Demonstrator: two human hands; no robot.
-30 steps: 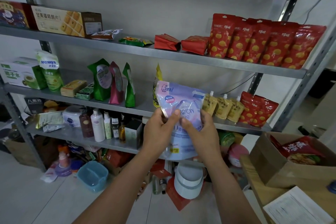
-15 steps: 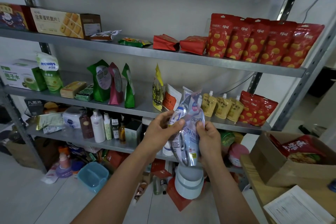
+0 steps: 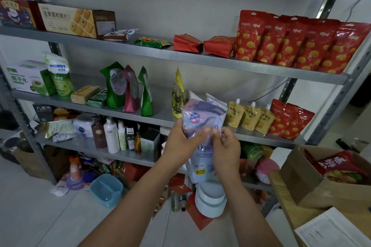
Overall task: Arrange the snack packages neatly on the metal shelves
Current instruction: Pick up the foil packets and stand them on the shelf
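Both hands grip one pale pouch before the middle shelf: left hand clamped on its left edge, right hand pinching its middle, pouch off the shelf

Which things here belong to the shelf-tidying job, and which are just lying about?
Job: pale pouch, gripped by left hand and right hand; red snack bags; yellow spout pouches; middle shelf.
Lying about: toiletry bottles; blue tub on floor; cardboard box; printed paper.
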